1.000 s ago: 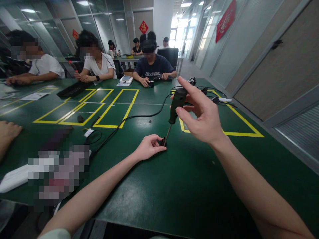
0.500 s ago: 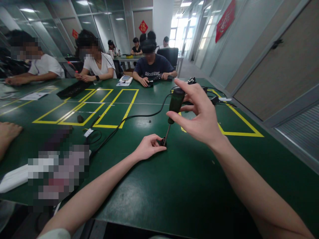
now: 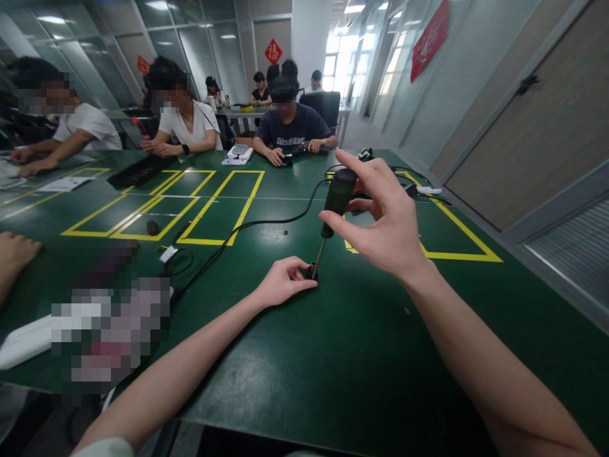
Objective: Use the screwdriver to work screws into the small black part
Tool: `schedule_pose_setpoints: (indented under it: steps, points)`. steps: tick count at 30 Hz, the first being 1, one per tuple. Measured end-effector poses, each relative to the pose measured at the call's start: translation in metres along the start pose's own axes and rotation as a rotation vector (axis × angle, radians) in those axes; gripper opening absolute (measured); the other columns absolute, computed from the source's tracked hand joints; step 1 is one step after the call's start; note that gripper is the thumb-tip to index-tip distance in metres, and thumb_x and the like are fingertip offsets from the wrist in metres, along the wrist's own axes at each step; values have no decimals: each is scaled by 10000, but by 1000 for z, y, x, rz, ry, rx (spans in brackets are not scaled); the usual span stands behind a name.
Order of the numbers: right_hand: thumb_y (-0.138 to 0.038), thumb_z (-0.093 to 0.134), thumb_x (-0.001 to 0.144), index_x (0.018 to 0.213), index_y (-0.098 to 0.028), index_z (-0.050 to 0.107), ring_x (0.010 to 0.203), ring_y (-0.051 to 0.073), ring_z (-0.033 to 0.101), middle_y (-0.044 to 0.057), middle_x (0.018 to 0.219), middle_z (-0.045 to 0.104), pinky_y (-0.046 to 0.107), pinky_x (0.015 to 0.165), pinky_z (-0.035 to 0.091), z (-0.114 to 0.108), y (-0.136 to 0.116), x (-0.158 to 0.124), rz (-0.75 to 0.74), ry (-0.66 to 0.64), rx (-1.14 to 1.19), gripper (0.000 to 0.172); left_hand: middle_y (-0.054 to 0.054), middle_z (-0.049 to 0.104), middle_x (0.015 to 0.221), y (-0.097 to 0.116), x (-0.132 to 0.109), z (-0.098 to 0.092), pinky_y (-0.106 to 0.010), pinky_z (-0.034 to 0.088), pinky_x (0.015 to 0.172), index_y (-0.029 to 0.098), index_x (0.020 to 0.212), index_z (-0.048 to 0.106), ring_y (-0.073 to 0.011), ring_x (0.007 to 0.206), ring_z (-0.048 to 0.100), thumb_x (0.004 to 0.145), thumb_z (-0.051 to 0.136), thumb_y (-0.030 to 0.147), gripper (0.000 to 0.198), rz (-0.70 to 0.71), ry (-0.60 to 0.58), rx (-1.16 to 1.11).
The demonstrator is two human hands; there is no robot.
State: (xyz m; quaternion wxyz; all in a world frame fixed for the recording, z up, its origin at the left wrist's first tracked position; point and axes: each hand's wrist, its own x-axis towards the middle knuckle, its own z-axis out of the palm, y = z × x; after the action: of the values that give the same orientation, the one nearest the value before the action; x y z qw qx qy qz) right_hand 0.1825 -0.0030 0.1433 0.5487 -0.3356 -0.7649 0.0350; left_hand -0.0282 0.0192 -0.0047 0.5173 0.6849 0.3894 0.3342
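My right hand (image 3: 387, 216) grips a screwdriver (image 3: 339, 195) with a dark green handle, thumb on one side and fingers at the top and far side. The screwdriver leans, its thin metal shaft running down to a small black part (image 3: 312, 271) on the green table (image 3: 266, 355). Thumb and fingers of my left hand (image 3: 284, 281) pinch that part and keep it against the tabletop. The tip of the shaft meets the part; whether it sits in a screw is too small to tell.
A black cable (image 3: 257, 222) curves across the table left of the screwdriver. Yellow tape (image 3: 207, 241) marks outlines on the surface. A white object (image 3: 28, 336) lies at the left, near another person's hand (image 3: 16, 260). Several people sit across the table.
My right hand and the screwdriver handle have shifted slightly to the right; my left hand stays put. At the far left, a person's arms have moved.
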Motion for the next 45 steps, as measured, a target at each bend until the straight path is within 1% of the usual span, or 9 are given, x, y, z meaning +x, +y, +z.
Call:
schedule_pose_setpoints:
  steps: [8,13,21,25,29,31,33,37,45]
  points:
    - [-314,697,954,1630,-356,499,1108,276,759,63,1372,747,482,930,698,3,-2,-1,10,-70,127,705,15,672,760,0,0,0,-250,503,644,135,931,735,-119,648,614,740,953,443,423,7,-6,-25]
    - [-382,800,896,1539,-384,605,1124,301,728,68,1367,708,487,838,717,2,-3,1,-19,-26,48,672,18,674,756,1,0,0,-246,502,646,133,944,742,-113,639,610,745,952,417,405,7,-9,-25]
    - [-371,716,953,1643,-395,439,986,265,805,52,1295,763,401,733,713,3,-4,-3,40,-119,138,744,20,658,737,1,0,2,-234,470,606,144,954,737,-116,625,585,763,941,440,407,8,19,55]
    - [-451,708,973,1649,-410,415,940,263,818,43,1221,785,376,686,699,2,-3,-4,71,-103,161,738,14,659,838,6,-3,3,-240,474,623,152,1033,762,-110,648,580,674,996,423,507,60,56,153]
    - [-459,691,991,1654,-399,397,792,228,794,42,1121,789,392,656,697,-2,-3,-3,87,-11,236,728,21,658,872,10,-3,-2,-233,469,630,161,1254,766,-101,657,564,718,955,365,603,62,-106,128]
    - [-461,699,984,1643,-393,411,771,220,786,38,1104,788,396,656,702,-3,-4,-2,84,10,254,722,38,634,777,9,-1,-5,-222,443,618,143,1199,784,-98,640,531,783,896,350,478,13,-173,104]
    - [-446,719,971,1623,-386,444,786,221,790,33,1081,791,379,641,699,-2,-7,-3,81,10,258,710,46,609,706,7,0,-5,-219,423,605,124,1085,789,-98,624,511,785,896,363,398,-30,-153,97]
    - [-428,734,967,1600,-372,483,856,234,806,34,1076,796,360,651,691,1,-11,-5,46,-14,244,683,52,612,687,7,-2,0,-225,429,594,147,1016,755,-114,620,530,703,971,417,466,-8,-48,142]
    - [-536,685,992,1621,-386,444,895,253,812,37,1110,786,386,664,699,2,-9,-6,45,-90,201,690,31,628,724,7,-4,-2,-244,463,639,132,1035,795,-117,649,547,761,941,463,453,34,-87,131]
